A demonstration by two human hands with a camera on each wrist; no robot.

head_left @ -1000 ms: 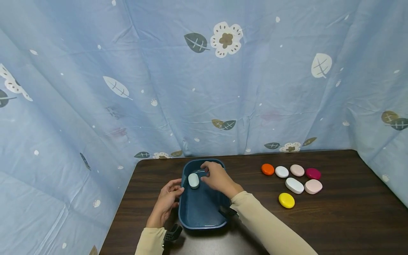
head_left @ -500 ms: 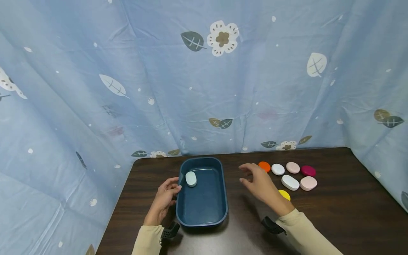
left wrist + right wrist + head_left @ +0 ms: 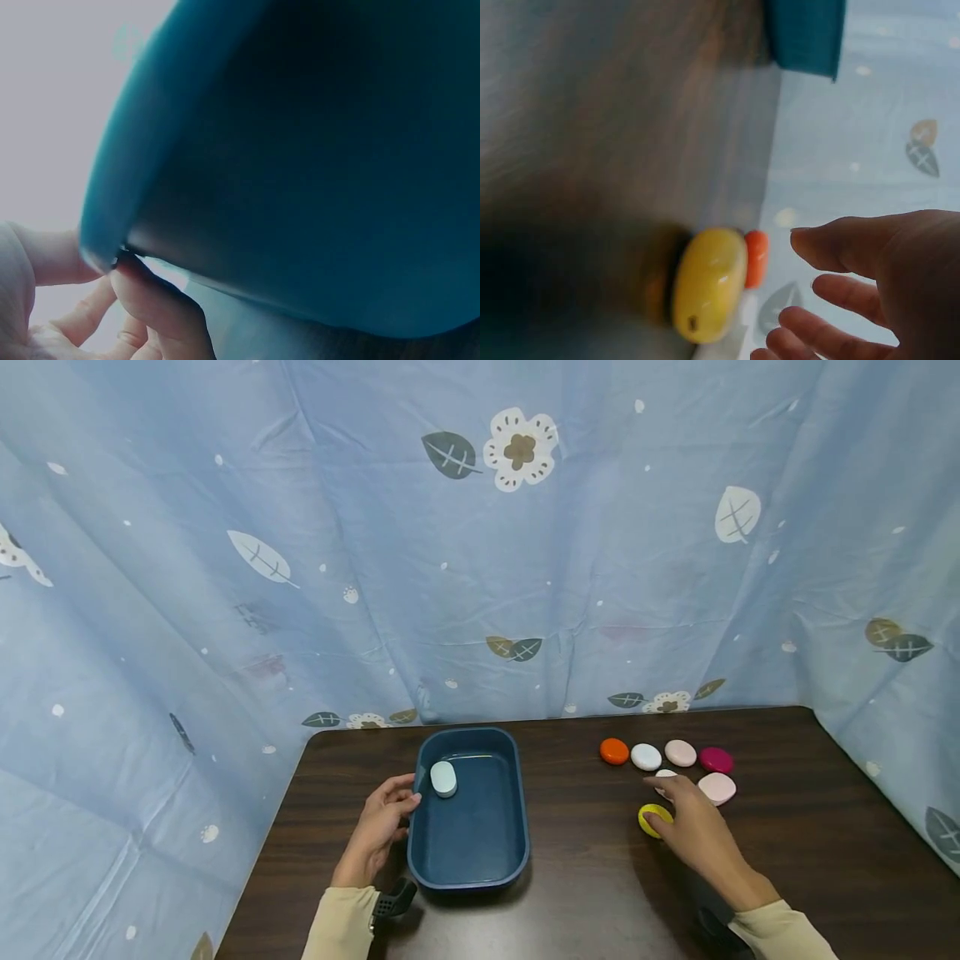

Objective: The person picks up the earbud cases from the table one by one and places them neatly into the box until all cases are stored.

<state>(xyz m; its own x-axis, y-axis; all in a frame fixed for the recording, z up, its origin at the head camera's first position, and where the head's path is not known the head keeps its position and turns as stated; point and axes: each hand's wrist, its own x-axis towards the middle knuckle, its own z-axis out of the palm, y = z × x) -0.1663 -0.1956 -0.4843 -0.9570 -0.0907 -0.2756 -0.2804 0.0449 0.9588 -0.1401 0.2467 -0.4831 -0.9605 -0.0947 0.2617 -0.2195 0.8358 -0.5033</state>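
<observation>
Perhaps oblong, white piece (image 3: 663, 772) partly behind spread right hand (image 3: 696, 827); left hand (image 3: 381, 820) pinches tray (image 3: 471, 835).

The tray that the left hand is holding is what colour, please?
The tray is dark blue, seen best in the head view.

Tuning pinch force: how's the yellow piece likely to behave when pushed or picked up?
The yellow piece looks glossy, so may be slippery. Its smooth, rounded form hints at stiffness. Being flattened, it would probably slide rather than roll.
</observation>
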